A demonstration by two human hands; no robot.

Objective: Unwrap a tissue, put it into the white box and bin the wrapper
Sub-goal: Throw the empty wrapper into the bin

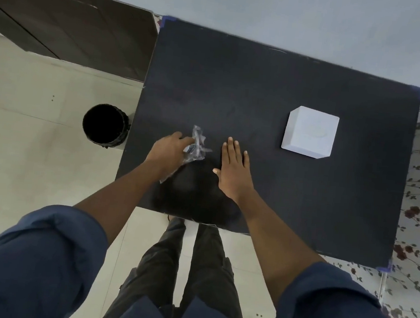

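Wrapper [197, 144] clamped in my left grip [169, 149]; right grip [234, 165] flat, fingers apart; white box [310, 133] at two o'clock.

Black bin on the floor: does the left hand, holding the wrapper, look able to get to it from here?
Probably yes. The bin stands open-topped just left of the table, on the same side as the left hand gripping the clear wrapper, with nothing between them.

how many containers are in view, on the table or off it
2. The white box sits on the black table's right side; the black bin stands on the floor left of the table.
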